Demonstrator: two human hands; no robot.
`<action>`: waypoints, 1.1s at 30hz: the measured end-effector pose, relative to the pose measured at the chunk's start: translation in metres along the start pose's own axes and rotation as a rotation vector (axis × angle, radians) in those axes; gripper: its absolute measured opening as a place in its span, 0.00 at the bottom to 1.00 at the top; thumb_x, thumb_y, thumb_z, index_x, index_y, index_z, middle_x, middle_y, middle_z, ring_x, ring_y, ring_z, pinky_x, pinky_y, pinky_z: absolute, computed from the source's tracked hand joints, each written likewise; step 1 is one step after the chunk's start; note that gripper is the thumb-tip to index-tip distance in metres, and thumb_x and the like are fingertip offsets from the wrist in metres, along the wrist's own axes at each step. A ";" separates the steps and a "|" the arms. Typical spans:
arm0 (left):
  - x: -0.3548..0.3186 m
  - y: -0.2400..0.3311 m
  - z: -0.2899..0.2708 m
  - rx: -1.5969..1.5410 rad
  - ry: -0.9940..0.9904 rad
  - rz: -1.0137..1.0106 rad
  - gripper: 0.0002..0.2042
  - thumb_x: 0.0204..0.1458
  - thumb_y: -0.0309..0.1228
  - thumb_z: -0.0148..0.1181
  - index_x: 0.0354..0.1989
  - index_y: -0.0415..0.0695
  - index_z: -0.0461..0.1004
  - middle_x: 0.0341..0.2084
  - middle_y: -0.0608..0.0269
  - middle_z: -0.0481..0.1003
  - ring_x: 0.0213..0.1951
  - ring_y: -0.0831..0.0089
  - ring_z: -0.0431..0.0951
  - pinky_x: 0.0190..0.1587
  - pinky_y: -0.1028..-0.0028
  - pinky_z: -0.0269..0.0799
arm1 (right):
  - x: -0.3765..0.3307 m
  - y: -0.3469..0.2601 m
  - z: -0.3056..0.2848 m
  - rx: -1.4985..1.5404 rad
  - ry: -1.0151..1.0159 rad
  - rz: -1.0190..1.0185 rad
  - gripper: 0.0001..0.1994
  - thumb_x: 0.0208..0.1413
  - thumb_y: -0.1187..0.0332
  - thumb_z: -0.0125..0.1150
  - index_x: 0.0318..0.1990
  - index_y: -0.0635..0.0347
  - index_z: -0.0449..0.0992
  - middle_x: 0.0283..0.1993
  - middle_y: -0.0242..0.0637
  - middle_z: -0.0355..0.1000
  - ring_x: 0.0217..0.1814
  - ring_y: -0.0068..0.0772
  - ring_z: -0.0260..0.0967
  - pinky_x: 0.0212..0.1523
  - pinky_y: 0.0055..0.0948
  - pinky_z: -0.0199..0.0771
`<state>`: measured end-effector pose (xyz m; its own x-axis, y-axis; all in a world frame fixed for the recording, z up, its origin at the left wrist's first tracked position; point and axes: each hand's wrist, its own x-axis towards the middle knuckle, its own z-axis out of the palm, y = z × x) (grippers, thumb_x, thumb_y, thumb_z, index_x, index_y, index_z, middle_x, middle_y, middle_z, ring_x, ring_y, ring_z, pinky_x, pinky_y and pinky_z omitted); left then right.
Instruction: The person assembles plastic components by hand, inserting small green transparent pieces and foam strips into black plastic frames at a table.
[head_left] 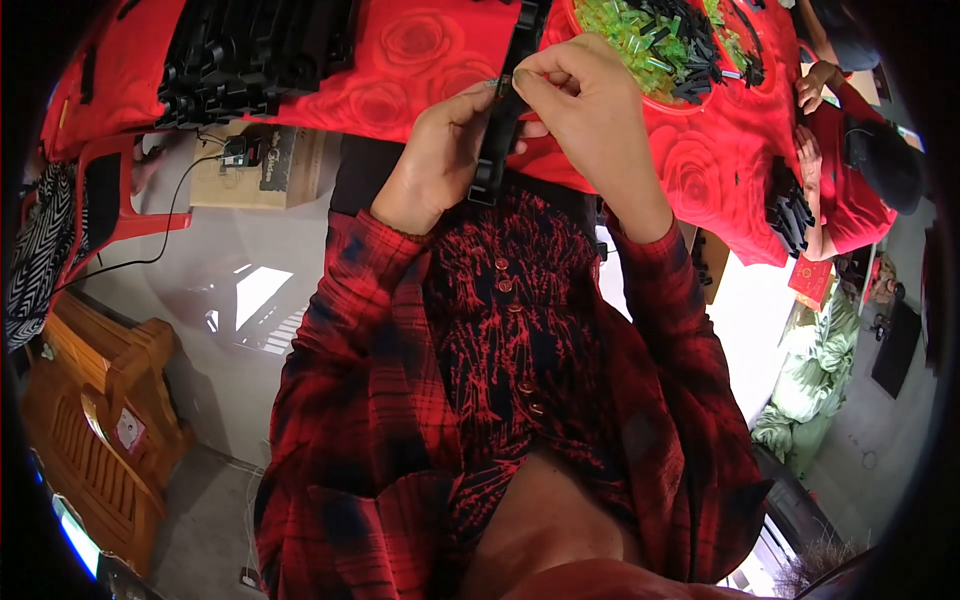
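A long, narrow black plastic strip-shaped part (487,168) stands upright in the picture, passing between my hands over the table's near edge. My left hand (440,150) is closed around its left side, fingers partly hidden behind it. From the right, my right hand (592,110) pinches with thumb and forefinger against the part's face. Whatever sits in that pinch is too small to make out. Just beyond my right hand stands a red bowl (700,106) heaped with small translucent green-yellow pieces (625,35) and small black pieces (690,62).
A pile of black plastic parts (245,55) lies on the red rose-patterned tablecloth (415,45) at the left. At the right, another person's hand (808,155) is near more black parts (790,208). A red chair (125,235) and a cardboard box (285,165) stand left below the table.
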<state>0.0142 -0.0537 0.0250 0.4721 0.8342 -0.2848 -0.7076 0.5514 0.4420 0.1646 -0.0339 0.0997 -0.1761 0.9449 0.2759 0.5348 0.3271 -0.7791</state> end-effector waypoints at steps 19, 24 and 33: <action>-0.002 0.003 0.001 -0.060 -0.040 -0.079 0.16 0.67 0.31 0.42 0.57 0.34 0.66 0.46 0.49 0.76 0.46 0.56 0.81 0.51 0.63 0.78 | 0.003 0.011 0.005 -0.052 -0.014 0.108 0.05 0.49 0.70 0.64 0.30 0.62 0.81 0.32 0.44 0.71 0.30 0.43 0.74 0.32 0.36 0.74; -0.004 0.002 0.010 -0.036 0.077 -0.052 0.16 0.67 0.33 0.43 0.55 0.35 0.68 0.46 0.49 0.76 0.44 0.58 0.81 0.49 0.64 0.78 | 0.000 0.008 0.008 -0.112 0.003 0.107 0.05 0.49 0.71 0.63 0.29 0.63 0.79 0.31 0.44 0.70 0.29 0.44 0.73 0.32 0.38 0.74; -0.004 0.004 0.005 0.077 -0.050 -0.030 0.20 0.59 0.33 0.50 0.57 0.37 0.70 0.42 0.60 0.77 0.41 0.70 0.78 0.44 0.70 0.75 | -0.003 0.014 0.013 -0.235 0.053 -0.004 0.04 0.49 0.72 0.63 0.28 0.63 0.79 0.32 0.45 0.70 0.30 0.49 0.73 0.32 0.41 0.74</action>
<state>0.0120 -0.0552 0.0318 0.5196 0.8147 -0.2574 -0.6510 0.5726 0.4983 0.1621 -0.0317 0.0812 -0.1378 0.9398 0.3127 0.7133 0.3132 -0.6270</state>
